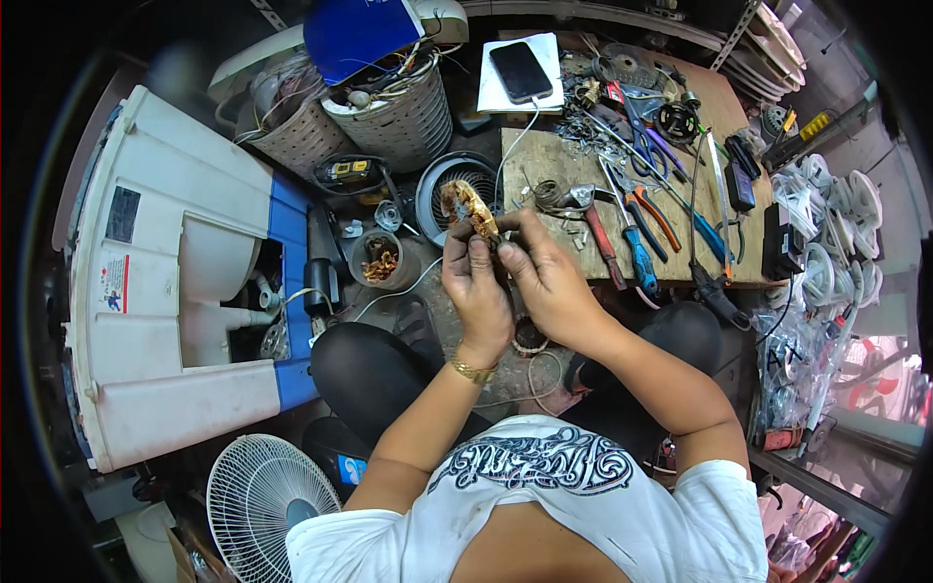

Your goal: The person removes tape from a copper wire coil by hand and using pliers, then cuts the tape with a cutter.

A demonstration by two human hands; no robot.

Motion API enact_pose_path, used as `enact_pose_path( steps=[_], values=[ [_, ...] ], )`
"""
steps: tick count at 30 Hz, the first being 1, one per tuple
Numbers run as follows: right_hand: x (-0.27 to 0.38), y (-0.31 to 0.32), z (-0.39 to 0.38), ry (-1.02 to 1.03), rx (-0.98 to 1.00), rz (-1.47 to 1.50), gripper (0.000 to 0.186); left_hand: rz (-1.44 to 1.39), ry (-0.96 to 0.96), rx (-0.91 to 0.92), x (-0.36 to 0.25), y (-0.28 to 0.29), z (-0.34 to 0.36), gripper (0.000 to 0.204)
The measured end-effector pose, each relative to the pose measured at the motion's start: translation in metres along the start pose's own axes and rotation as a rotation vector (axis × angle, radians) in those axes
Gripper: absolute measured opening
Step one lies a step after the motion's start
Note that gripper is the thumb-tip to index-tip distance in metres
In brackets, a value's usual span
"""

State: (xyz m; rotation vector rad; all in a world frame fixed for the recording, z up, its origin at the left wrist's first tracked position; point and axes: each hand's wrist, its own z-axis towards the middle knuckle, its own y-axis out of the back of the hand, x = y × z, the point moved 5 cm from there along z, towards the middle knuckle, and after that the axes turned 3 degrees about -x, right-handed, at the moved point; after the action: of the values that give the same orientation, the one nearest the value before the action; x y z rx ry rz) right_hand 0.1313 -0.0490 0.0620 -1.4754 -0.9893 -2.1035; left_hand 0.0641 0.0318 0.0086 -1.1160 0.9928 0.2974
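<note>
Up in front of my knees, a brown, copper-coloured motor part [466, 206] with a worn, rough surface is held. My left hand [476, 287] closes round its lower end, thumb pressed on it. Close beside it, my right hand [542, 272] is closed too, its thumb and fingers pinching at a dark, narrow piece [498, 241] by the part's lower end. The fingers hide most of that piece, so its kind does not show. Below and left of the hands stands a round tub [403, 271] holding copper-coloured scraps [380, 260].
At right, a wooden board [544, 155] bears pliers [653, 219], a red-handled hammer [604, 243], scissors [643, 136] and screwdrivers. A phone [520, 72] lies at the back. A white-and-blue washing machine [146, 379] stands left, a fan [262, 496] near left. Perforated drums [398, 121] stand behind.
</note>
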Motion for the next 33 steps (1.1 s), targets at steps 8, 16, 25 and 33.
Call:
enact_pose_path(
  steps=[8,16,25,33],
  values=[
    [-0.018,0.002,0.005,-0.038,0.068,0.368,0.027,-0.141,0.192,0.030,0.012,-0.001,0.000,0.026],
    [-0.004,0.019,0.003,0.117,-0.061,-0.374,0.026,-0.090,0.262,0.118,0.006,-0.002,0.007,0.030],
    [-0.031,0.024,0.014,-0.393,0.178,0.448,0.029,0.044,0.101,0.176,-0.005,-0.003,0.005,0.032],
    [0.002,0.048,0.007,0.046,-0.028,-0.077,0.038,-0.016,0.093,0.118,-0.012,-0.004,0.016,0.037]
  ],
)
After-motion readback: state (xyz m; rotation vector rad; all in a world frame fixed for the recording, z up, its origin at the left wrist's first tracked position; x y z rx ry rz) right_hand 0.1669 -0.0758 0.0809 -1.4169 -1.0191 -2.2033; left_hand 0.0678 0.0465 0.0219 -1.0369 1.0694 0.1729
